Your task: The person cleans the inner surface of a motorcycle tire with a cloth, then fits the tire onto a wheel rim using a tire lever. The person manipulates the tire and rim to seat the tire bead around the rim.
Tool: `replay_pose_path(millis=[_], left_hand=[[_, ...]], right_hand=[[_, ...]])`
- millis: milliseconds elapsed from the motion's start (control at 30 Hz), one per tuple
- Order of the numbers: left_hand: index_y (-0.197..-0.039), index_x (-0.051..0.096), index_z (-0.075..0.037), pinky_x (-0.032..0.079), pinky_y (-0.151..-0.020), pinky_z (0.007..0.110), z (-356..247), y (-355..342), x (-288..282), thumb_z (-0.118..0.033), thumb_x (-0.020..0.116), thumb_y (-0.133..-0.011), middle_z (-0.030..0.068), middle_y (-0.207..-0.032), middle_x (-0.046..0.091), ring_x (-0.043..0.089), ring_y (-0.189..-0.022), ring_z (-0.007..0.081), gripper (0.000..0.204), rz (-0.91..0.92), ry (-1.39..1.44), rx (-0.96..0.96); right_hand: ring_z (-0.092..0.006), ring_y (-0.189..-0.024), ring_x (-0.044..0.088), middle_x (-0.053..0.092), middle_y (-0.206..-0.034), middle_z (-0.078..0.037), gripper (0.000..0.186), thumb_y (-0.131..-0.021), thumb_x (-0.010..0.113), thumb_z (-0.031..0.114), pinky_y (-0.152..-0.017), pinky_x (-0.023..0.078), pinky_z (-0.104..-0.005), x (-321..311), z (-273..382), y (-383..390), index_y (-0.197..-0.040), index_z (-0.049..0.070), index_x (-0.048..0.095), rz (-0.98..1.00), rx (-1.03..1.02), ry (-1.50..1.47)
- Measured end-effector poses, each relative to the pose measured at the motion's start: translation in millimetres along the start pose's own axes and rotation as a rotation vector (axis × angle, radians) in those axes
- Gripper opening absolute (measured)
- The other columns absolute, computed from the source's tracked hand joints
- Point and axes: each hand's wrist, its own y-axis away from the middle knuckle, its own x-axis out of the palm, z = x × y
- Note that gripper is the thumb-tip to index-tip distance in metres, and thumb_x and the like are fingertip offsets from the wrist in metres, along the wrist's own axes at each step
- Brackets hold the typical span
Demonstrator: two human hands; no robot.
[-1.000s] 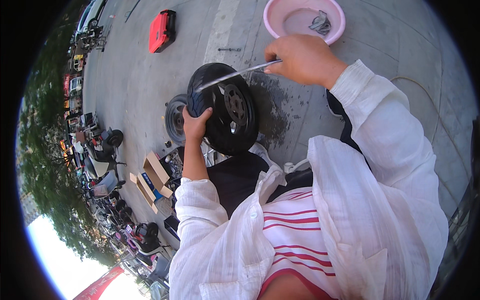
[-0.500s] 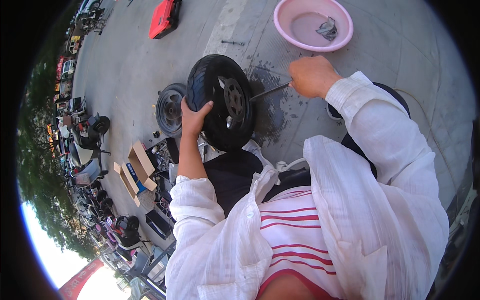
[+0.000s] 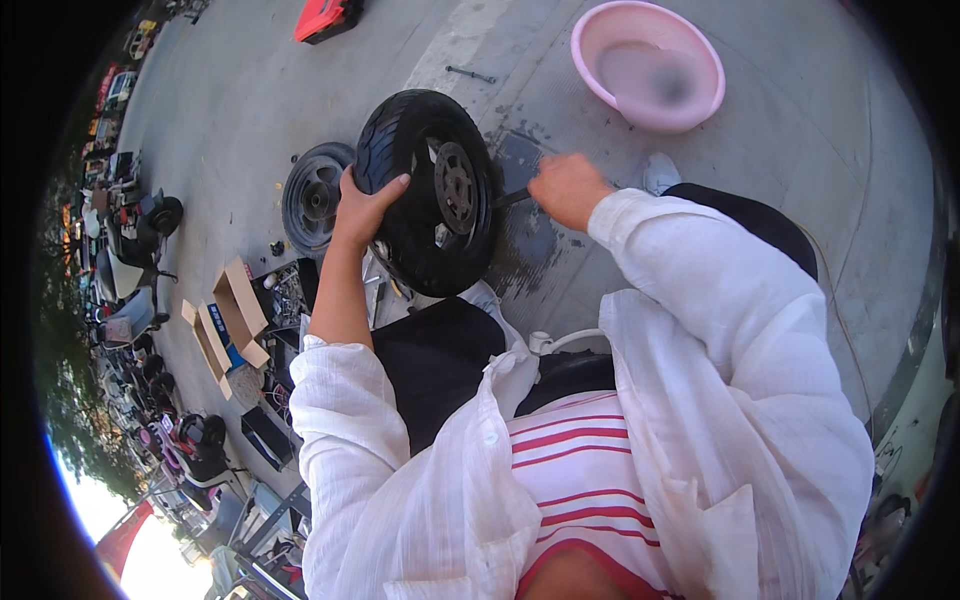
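A black-tyred wheel (image 3: 462, 268) stands upright on the ground before me, its grey slotted brake disc (image 3: 456, 188) turned to the right. My left hand (image 3: 365, 212) clasps the tyre's left side, thumb across the tread. In the fist of my right hand (image 3: 570, 190) is a dark tyre lever (image 3: 512, 198). Its far end meets the right edge of the tyre by the rim; the exact contact is hidden. Just behind and left of the wheel lies a bare grey rim (image 3: 317, 200).
A pink basin (image 3: 650, 115) holding cloudy water and a dark blurred item stands at far right. A long bolt (image 3: 470, 74) and a red case (image 3: 322, 18) lie farther off. Left are an open cardboard box (image 3: 238, 300) and a black parts tray (image 3: 290, 285). The pavement (image 3: 530, 150) is wet beside the wheel.
My right hand has come left and lower, nearer the wheel, and less of the lever shows. My left hand keeps its hold on the tyre. The whole view has shifted somewhat.
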Motion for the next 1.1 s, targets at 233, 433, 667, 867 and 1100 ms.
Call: replay_pose_path(millis=[233, 433, 667, 867, 1100], left_hand=[[-0.155, 0.023, 0.008, 0.04, -0.11, 0.039, -3, -2, -9, -0.051, 0.089, -0.066, 0.0303, -0.145, 0.047, 0.052, -0.132, 0.0346, 0.125, 0.005, -0.011, -0.022], [-0.155, 0.023, 0.009, 0.043, -0.108, 0.038, -8, -2, -10, -0.05, 0.087, -0.07, 0.0305, -0.142, 0.05, 0.056, -0.128, 0.034, 0.122, -0.01, -0.057, 0.0], [-0.154, 0.024, 0.009, 0.039, -0.112, 0.038, -10, -9, -17, -0.055, 0.087, -0.064, 0.033, -0.145, 0.048, 0.051, -0.135, 0.0366, 0.127, 0.008, -0.051, -0.064], [-0.153, 0.029, 0.009, 0.041, -0.11, 0.038, 6, -19, -24, -0.053, 0.086, -0.064, 0.0319, -0.143, 0.051, 0.055, -0.131, 0.0356, 0.123, 0.002, -0.033, -0.076], [-0.152, 0.034, 0.007, 0.042, -0.107, 0.036, 35, -37, -43, -0.051, 0.084, -0.067, 0.0282, -0.137, 0.057, 0.059, -0.124, 0.0327, 0.114, -0.011, -0.047, -0.053]], right_hand=[[-0.0281, -0.099, 0.071, 0.073, -0.101, -0.011, 0.018, -0.085, 0.066, 0.016, -0.075, 0.056, -0.0412, 12, 27, -51, -0.097, 0.012, 0.079, 0.048, -0.085, 0.086], [-0.0252, -0.094, 0.073, 0.075, -0.1, -0.005, 0.018, -0.087, 0.065, 0.019, -0.066, 0.054, -0.0447, 12, 44, -98, -0.097, 0.014, 0.079, 0.054, -0.158, 0.226], [-0.0236, -0.092, 0.074, 0.076, -0.093, -0.005, 0.015, -0.084, 0.065, 0.016, -0.065, 0.055, -0.039, 16, 70, -138, -0.09, 0.014, 0.079, 0.105, -0.21, 0.316], [-0.0235, -0.091, 0.074, 0.076, -0.098, -0.003, 0.018, -0.087, 0.064, 0.017, -0.067, 0.054, -0.042, 30, 50, -138, -0.096, 0.015, 0.079, 0.053, -0.185, 0.209], [-0.0267, -0.095, 0.074, 0.076, -0.1, -0.008, 0.019, -0.092, 0.062, 0.021, -0.075, 0.057, -0.0432, 60, 17, -102, -0.098, 0.013, 0.078, 0.241, 0.082, -0.03]])
